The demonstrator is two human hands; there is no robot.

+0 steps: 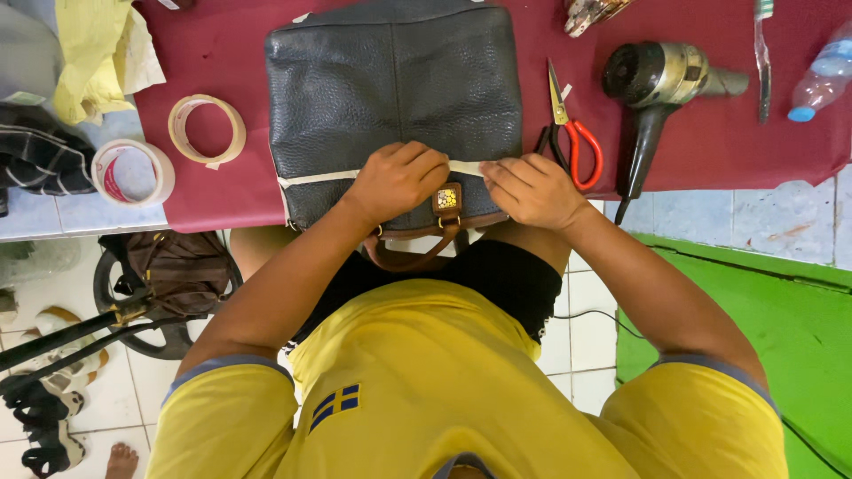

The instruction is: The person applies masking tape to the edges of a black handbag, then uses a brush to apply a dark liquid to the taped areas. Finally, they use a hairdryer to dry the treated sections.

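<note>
A person in a yellow shirt bends over a dark leather handbag (390, 98) lying flat on a maroon table cover (710, 142), seen from above. Left of the handbag, a roll of clear tape (133, 172) overhangs the cover's edge, and a roll of beige masking tape (207, 129) lies between it and the bag. Further left of the handbag sits a heap of yellow cloth (93, 53). A strip of masking tape (311, 178) runs across the handbag near its lower edge. The left hand (397, 180) rests on that strip, fingers curled and pressed down against the leather just above the handbag's brass clasp (446, 200). The right hand (532, 189), just right of the clasp, pinches the strip's free end between thumb and fingertips at the handbag's right edge. Right of the handbag lie red-handled scissors (568, 133), touching the right hand, then a black hair dryer (661, 89), a toothbrush (762, 53) and, farthest from the bag, a plastic bottle (824, 75).
</note>
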